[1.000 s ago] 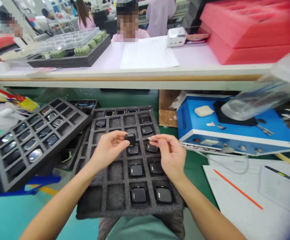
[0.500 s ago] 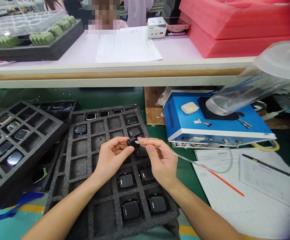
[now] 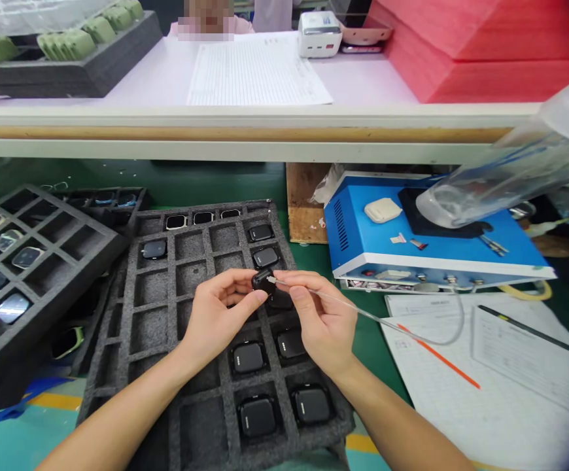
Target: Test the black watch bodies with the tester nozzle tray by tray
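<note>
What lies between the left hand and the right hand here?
The head view shows a black smartwatch body between the left hand and right hand.

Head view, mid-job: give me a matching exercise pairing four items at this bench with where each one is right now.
Items:
1 black watch body
2 thin wire probe
3 cream rounded case
4 red foam stack

Places:
A on the blue bench unit
B on the upper white bench
C pinched in the right hand
D held in the left hand

Pairs: 1-D, 2-C, 3-A, 4-B
</note>
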Demonstrator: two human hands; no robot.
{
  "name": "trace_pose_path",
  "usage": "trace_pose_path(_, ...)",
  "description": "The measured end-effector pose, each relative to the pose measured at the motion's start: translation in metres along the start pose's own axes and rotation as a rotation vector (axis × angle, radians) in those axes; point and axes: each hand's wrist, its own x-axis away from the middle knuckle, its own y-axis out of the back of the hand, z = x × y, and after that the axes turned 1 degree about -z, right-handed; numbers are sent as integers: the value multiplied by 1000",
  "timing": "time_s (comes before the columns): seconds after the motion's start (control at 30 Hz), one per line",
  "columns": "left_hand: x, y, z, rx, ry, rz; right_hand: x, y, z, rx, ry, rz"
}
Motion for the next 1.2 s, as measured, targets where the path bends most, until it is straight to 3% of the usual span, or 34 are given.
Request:
trace_pose_path(0.53, -4, 2, 5, -94, -63, -17, -2, -2, 0, -36, -15, 0)
trace_pose_path(0.87, -12, 2, -2, -195, -6, -132, -14, -5, 1, -82, -12, -4)
trace_pose_path(1.2, -14, 0, -4, -209, -25, -148, -18, -5, 1, -64, -1, -11)
